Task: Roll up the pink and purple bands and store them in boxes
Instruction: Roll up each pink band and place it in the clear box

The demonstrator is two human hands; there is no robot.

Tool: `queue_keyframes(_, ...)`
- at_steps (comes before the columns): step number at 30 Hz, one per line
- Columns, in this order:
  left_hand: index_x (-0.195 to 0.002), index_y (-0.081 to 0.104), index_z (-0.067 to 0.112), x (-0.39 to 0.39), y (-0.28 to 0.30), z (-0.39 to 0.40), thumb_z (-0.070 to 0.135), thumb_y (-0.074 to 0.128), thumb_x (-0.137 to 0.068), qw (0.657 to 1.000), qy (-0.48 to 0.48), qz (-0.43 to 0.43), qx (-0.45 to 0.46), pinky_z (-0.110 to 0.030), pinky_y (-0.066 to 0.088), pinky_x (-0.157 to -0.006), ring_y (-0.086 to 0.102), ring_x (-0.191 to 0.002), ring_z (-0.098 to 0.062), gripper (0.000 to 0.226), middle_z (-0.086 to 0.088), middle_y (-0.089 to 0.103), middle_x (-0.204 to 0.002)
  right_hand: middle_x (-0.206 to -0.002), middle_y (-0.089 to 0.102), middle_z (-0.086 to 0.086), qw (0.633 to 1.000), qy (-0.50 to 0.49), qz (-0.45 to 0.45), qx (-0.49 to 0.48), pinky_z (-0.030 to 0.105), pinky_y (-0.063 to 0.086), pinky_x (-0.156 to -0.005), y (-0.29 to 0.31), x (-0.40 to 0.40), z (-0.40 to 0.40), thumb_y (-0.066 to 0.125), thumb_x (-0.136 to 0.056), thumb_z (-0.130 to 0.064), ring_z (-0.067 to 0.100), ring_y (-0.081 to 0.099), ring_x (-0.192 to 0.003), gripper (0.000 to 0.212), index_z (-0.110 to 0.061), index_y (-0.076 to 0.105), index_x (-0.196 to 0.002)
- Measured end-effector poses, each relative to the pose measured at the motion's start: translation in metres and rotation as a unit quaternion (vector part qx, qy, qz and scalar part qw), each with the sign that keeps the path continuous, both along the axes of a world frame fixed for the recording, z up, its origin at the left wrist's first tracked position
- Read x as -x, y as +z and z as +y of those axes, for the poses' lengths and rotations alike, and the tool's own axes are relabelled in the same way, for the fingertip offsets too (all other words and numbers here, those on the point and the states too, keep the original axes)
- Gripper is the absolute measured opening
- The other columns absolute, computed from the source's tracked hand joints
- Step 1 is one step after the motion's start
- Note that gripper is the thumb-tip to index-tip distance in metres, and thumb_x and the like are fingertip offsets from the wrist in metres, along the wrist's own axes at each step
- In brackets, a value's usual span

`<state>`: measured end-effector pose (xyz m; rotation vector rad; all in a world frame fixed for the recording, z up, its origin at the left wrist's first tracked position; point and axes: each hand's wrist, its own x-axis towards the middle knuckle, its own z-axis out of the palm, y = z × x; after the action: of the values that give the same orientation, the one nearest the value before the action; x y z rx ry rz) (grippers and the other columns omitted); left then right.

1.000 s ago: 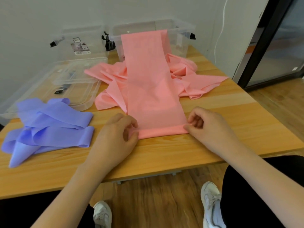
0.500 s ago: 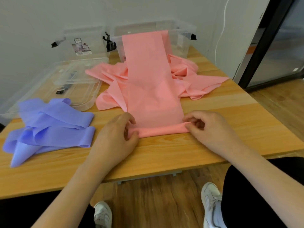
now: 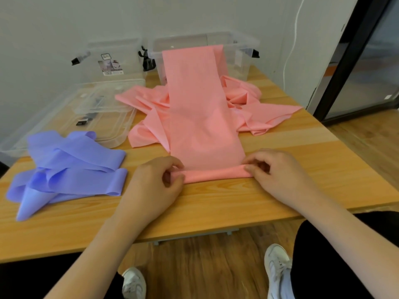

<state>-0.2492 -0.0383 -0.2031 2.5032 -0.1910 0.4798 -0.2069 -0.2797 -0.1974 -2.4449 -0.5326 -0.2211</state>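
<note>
Near the wooden bench's (image 3: 216, 203) front edge, left hand (image 3: 154, 186) and right hand (image 3: 278, 175) pinch with curled fingers the long pink stretchy band's (image 3: 200, 117) rolled end.

Left hand (image 3: 154, 186) and right hand (image 3: 278, 171) each pinch one end of a narrow roll formed at the near end of the pink band (image 3: 200, 117). The band runs flat across the wooden table (image 3: 216, 203) and drapes over the rim of a clear box (image 3: 237, 52). Purple band (image 3: 71, 167) lies bunched at left, beside two clear lids (image 3: 92, 117). A second clear box (image 3: 112, 59) stands behind.
</note>
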Motion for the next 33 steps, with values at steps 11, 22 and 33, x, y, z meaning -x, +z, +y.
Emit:
queue_keyframes(11, -0.084, 0.071, 0.015, 0.0, 0.004, 0.004, 0.02, 0.062, -0.074, 0.998, -0.046, 0.015, -0.033, -0.001, 0.034, -0.069, 0.05, -0.077, 0.002, 0.015, 0.011, 0.061, -0.075, -0.086, 0.055, -0.017, 0.998, 0.048, -0.012, 0.031, 0.004, 0.034, -0.077, 0.003, -0.002, -0.008, 0.067, -0.081, -0.017, 0.002, 0.051, -0.083, 0.013, -0.018, 0.071, -0.094)
queue_keyframes(22, -0.085, 0.061, 0.028, 0.001, 0.002, 0.003, 0.022, 0.067, -0.072, 0.999, -0.041, 0.003, -0.01, -0.007, 0.038, -0.064, 0.051, -0.073, -0.003, 0.015, 0.012, 0.054, -0.084, -0.078, 0.054, -0.017, 1.0, 0.019, -0.003, -0.013, 0.004, 0.036, -0.068, 0.002, -0.001, -0.005, 0.07, -0.078, -0.022, -0.003, 0.051, -0.077, 0.01, -0.025, 0.061, -0.078)
queue_keyframes(33, -0.095, 0.057, 0.03, 0.001, 0.001, 0.001, 0.009, 0.064, -0.083, 1.0, -0.013, 0.01, 0.025, -0.001, 0.036, -0.066, 0.052, -0.081, 0.002, 0.025, 0.013, 0.059, -0.082, -0.076, 0.055, -0.015, 1.0, 0.015, 0.011, -0.022, 0.004, 0.036, -0.066, 0.004, 0.001, -0.004, 0.062, -0.084, -0.011, -0.003, 0.05, -0.078, 0.021, -0.027, 0.056, -0.096)
